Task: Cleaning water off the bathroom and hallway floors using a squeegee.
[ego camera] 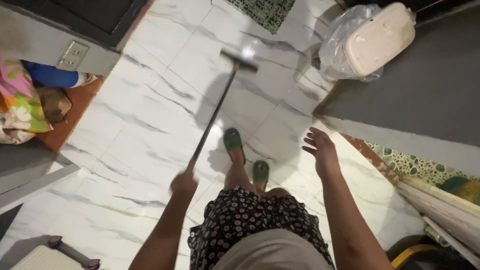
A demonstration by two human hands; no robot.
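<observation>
Mop (239, 59) mid-floor, left hand (184, 182) gripping, right hand (320, 148) free

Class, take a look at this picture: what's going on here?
A person stands on a white marble-patterned tile floor in green sandals. The left hand grips the end of a long dark handle, whose squeegee-like head rests on the floor ahead. The right hand is open, fingers spread, holding nothing, out beside a grey wall. Further off, a cream-coloured container in a clear plastic bag lies by that wall.
</observation>
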